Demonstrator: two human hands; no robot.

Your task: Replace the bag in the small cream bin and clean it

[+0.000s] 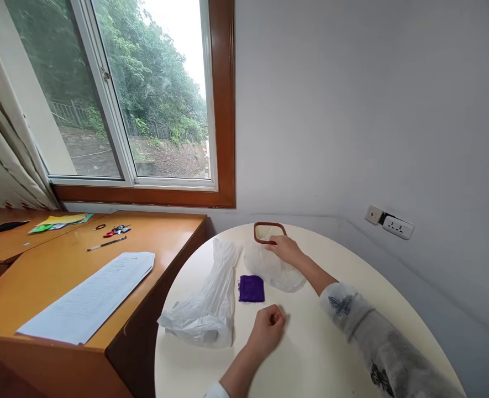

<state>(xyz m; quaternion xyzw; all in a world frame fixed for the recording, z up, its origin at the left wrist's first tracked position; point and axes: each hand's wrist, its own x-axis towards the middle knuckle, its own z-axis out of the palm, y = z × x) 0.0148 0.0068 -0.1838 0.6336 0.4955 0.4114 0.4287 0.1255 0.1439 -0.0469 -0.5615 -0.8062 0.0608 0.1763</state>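
My right hand (pixel 286 250) reaches to the far side of the round table, its fingers closed on the near edge of a brown, rounded-rectangular frame (pixel 256 233). A pale surface shows inside the frame, and I cannot tell what kind it is. Just below it lies a crumpled clear plastic bag (pixel 283 278), partly under my right hand. My left hand (pixel 266 333) rests near the middle of the table with its fingers curled in and nothing visible in them. Beyond it lies a small purple cloth pouch (pixel 251 288). A larger white plastic bag (pixel 211 309) spreads to the left.
The round cream table (pixel 322 359) stands against the wall, with a socket (pixel 398 226) at right. On the wooden desk (pixel 169 226) to the left are papers (pixel 90 296), a pen (pixel 106 244), keys (pixel 117 230) and coloured sheets (pixel 64 220). A window is behind the desk.
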